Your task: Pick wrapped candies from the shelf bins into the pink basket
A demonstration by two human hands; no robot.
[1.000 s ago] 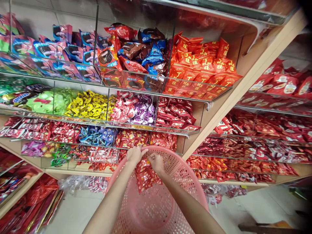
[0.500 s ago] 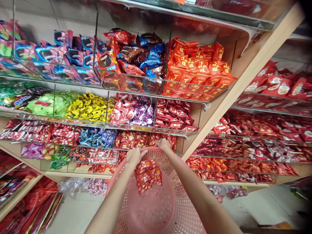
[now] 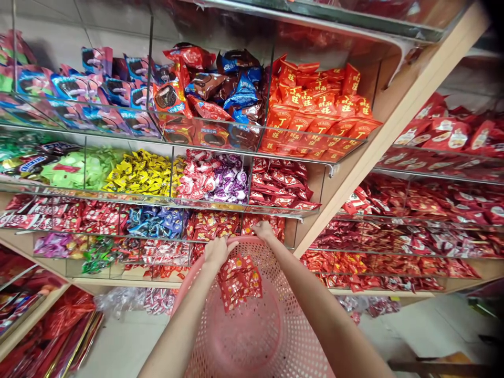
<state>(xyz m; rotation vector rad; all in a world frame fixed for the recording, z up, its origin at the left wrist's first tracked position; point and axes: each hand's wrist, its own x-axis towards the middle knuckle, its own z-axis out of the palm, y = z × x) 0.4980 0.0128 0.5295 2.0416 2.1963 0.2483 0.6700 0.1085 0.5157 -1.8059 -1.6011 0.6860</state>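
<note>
My left hand [image 3: 217, 251] pinches a hanging bunch of small red candy packets [image 3: 240, 281] over a pink perforated plastic basket [image 3: 252, 336] that sits below my arms. My right hand [image 3: 264, 230] reaches past the basket's far rim to the red packets [image 3: 271, 223] in a shelf compartment, its fingers curled on them. Whether it grips any packet I cannot tell. Both forearms stretch forward over the basket.
Glass-fronted shelves [image 3: 236, 205] hold red, blue, yellow [image 3: 137, 170], green and purple sweets in divided compartments. A wooden upright [image 3: 354, 173] separates a second shelf unit of red packets [image 3: 425, 220] on the right. More red bags [image 3: 59, 325] lie low on the left.
My right hand left the bunch of packets and moved up and forward to the shelf compartment. My left hand stays holding the bunch over the basket.
</note>
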